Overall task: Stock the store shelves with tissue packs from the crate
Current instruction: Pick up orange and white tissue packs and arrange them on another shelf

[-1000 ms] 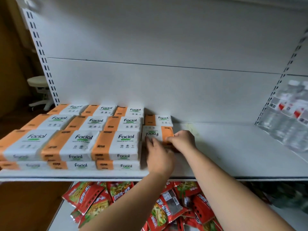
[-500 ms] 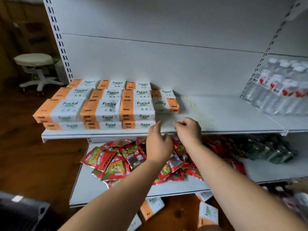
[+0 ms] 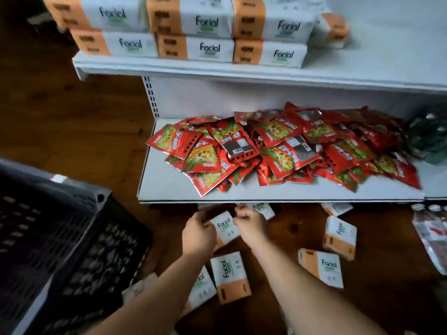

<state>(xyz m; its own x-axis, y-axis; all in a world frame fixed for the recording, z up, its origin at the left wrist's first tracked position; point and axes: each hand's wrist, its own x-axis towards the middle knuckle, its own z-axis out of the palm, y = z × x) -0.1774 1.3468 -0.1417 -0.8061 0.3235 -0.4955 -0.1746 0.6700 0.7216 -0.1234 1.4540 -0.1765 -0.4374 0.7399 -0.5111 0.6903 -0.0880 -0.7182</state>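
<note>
Dark wooden floor (image 3: 387, 303) runs beneath the white shelving, and I am working low down in front of it. The fingers of my left hand (image 3: 198, 235) curl round the left edge of one Facial tissue pack (image 3: 225, 229). Those of my right hand (image 3: 249, 228) close on its upper right corner, so the pack is clamped between the two hands. Blur hides the fingertips themselves. The pack is tilted with its orange end down, and I cannot tell whether it touches the floor. I judge that I use both hands because the soft wrapper would buckle under one, and so the label stays facing me for shelving. Around it the loose packs (image 3: 231, 276) lie scattered on the floor at odd angles, near my forearms and further right. The black crate (image 3: 60, 238) stands well to the left, and I cannot see inside it. Just above my hands, the lower shelf (image 3: 164, 187) carries a heap of red snack packets (image 3: 266, 146), so nothing of mine goes there. The upper shelf (image 3: 217, 70) holds the stacked packs (image 3: 208, 27) two high, labels forward. To their right is bare white shelf, which I judge to be this pack's destination.
</note>
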